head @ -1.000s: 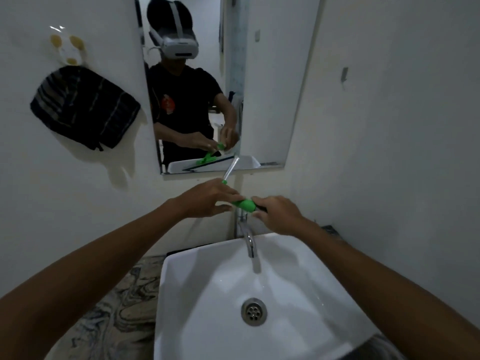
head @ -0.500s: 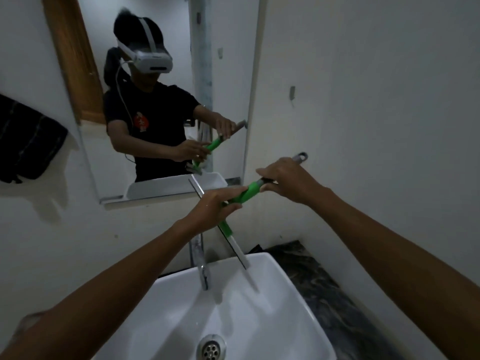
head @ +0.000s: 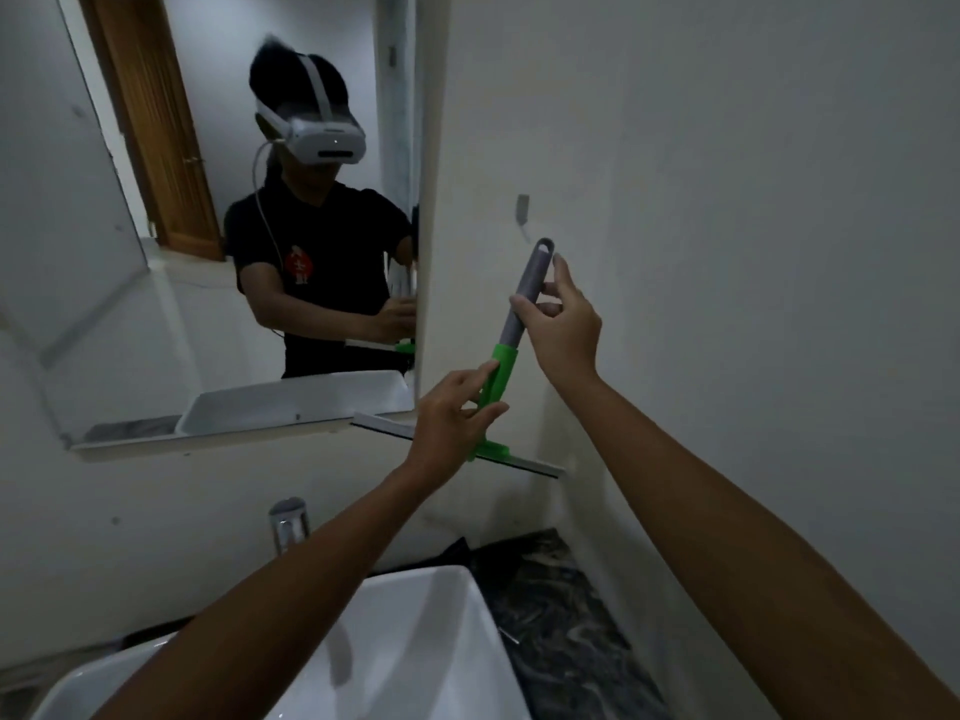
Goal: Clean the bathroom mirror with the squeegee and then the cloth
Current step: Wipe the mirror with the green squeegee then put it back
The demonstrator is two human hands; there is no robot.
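The squeegee (head: pixel 506 356) has a grey handle, a green neck and a white blade with a black rubber edge. It stands nearly upright, blade end down, against the wall just right of the mirror (head: pixel 234 226). My right hand (head: pixel 561 330) pinches the grey handle between thumb and fingers. My left hand (head: pixel 452 418) grips the green neck above the blade, index finger stretched along it. The handle's tip with its hanging hole points up toward a small grey wall hook (head: pixel 522 207). The cloth is out of view.
A white basin (head: pixel 441 641) sits below with a chrome tap (head: pixel 288 527) behind it. A dark marbled counter (head: pixel 561 615) runs to the right of the basin. The right wall stands close. The mirror reflects a person wearing a headset and a wooden door.
The squeegee has turned from slanting across the basin to nearly upright and moved right, beside the mirror's edge. My right hand has slid higher on the handle. The view has shifted right.
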